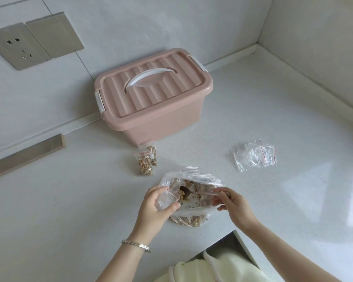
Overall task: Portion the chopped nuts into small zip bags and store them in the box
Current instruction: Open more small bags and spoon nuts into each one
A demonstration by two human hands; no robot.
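Note:
A large clear bag of chopped nuts (pixel 191 217) lies open on the white counter (pixel 90 200). My left hand (pixel 160 208) holds a small zip bag (pixel 168 197) with a red line, its mouth held open at the big bag's opening. A brown scoop (pixel 185 190) carrying nuts sits at that mouth, and my right hand (pixel 230 200) pinches its handle through the plastic. Two filled small zip bags (pixel 146 159) lie in front of the pink box (pixel 153 94), whose lid is closed with a white handle on top.
A pile of empty small zip bags (pixel 255 154) lies to the right. A wooden strip (pixel 27 155) rests at the left against the wall. Wall sockets (pixel 19 46) sit above it. The counter edge (pixel 238 237) drops off near my body.

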